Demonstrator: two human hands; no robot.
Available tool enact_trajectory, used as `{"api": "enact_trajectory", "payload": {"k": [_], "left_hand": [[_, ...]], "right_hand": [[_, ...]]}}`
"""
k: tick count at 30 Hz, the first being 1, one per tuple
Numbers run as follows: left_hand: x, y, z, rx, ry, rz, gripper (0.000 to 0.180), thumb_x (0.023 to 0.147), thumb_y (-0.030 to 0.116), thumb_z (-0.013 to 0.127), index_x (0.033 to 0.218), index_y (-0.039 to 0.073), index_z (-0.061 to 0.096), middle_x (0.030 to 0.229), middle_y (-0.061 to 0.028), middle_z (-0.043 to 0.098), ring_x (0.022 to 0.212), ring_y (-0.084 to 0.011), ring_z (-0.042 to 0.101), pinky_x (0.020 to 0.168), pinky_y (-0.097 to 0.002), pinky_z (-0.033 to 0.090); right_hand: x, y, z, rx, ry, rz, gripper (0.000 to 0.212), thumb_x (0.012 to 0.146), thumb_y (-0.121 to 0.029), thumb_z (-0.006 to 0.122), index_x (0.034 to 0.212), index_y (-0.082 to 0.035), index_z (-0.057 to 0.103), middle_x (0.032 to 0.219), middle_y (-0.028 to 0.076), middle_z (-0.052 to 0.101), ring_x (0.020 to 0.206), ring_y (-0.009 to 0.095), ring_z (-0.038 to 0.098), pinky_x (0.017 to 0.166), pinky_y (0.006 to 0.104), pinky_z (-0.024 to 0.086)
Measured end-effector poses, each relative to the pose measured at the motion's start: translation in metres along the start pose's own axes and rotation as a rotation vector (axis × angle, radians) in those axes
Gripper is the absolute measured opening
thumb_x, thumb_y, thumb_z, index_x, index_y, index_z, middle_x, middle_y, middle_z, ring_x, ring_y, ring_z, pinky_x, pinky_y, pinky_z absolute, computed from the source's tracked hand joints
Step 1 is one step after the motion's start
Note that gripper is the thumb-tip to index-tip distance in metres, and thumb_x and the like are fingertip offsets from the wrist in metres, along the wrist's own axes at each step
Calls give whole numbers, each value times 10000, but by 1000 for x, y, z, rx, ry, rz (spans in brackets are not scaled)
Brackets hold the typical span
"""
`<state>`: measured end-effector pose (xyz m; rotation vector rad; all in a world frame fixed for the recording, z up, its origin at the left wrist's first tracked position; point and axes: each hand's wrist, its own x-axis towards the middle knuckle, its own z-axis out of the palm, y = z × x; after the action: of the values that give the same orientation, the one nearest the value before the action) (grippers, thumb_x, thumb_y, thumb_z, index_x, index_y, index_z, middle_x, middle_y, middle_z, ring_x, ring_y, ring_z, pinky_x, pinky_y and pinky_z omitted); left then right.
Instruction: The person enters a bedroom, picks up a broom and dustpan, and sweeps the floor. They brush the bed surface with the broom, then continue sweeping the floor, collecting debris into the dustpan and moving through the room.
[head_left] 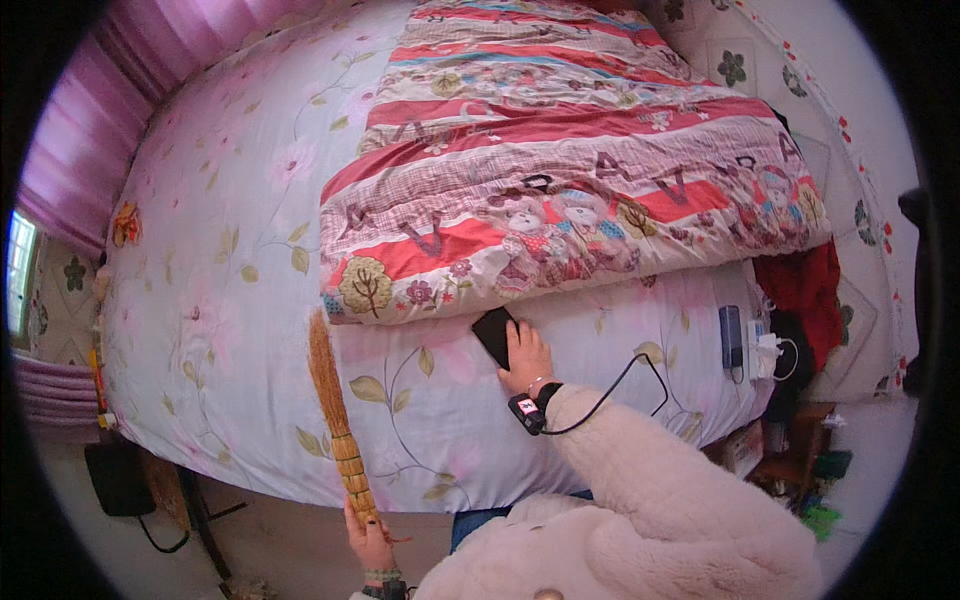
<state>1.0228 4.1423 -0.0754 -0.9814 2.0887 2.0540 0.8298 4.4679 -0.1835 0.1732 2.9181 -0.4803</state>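
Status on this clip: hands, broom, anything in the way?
Left hand grips broom; right hand on phone. Broom points away over bed, bristles near quilt. Quilt just beyond phone.

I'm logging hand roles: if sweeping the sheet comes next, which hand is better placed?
Probably the left hand: it grips the straw broom, while the right hand touches a flat black object.
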Motion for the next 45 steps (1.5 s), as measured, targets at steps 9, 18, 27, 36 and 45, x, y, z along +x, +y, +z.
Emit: {"api": "enact_trajectory", "payload": {"k": [9, 18, 27, 36, 45], "left_hand": [[-63, 4, 15, 112, -162, 43, 500, 865, 61, 448, 1343, 62, 297, 786, -9, 509, 548, -45, 413, 465, -192, 363], [-160, -56, -10, -5, 171, 213, 485, 867, 102, 485, 1317, 16, 328, 776, 18, 500, 620, -47, 443, 528, -192, 387], [-328, -136, -162, -357, 733, 208, 413, 828, 152, 584, 1195, 16, 453, 743, 24, 503, 613, -50, 445, 530, -203, 397], [-506, -302, -289, -553, 1384, 353, 278, 797, 81, 538, 1063, 10, 495, 728, 2, 515, 556, -65, 442, 452, -219, 377], [-503, -375, -344, -826, 1633, 239, 323, 757, 59, 507, 1079, 41, 488, 684, -7, 510, 522, -78, 447, 448, -225, 391]], "right_hand": [[-109, 196, -11, 188, 245, -28, 781, 553, -183, 621, 1246, 44, 342, 1118, 262, 476, 1046, 427, 437, 890, 462, 368], [-93, 291, -54, 94, 239, 106, 749, 728, -170, 622, 1332, 38, 232, 1334, 249, 296, 1208, 386, 318, 1024, 423, 248], [-130, -47, -57, 748, 37, -669, 610, 793, 27, 501, 1350, -63, 268, 1368, 110, 300, 1045, 235, 502, 853, 314, 437], [-351, -322, 37, 967, -518, -1222, 555, 834, 9, 494, 1341, -70, 285, 1350, 76, 351, 1001, 158, 516, 846, 263, 417], [-496, -489, 132, 644, -902, -1421, 524, 816, -14, 553, 1300, -65, 358, 1273, 67, 434, 1011, 151, 517, 839, 272, 425]]}}
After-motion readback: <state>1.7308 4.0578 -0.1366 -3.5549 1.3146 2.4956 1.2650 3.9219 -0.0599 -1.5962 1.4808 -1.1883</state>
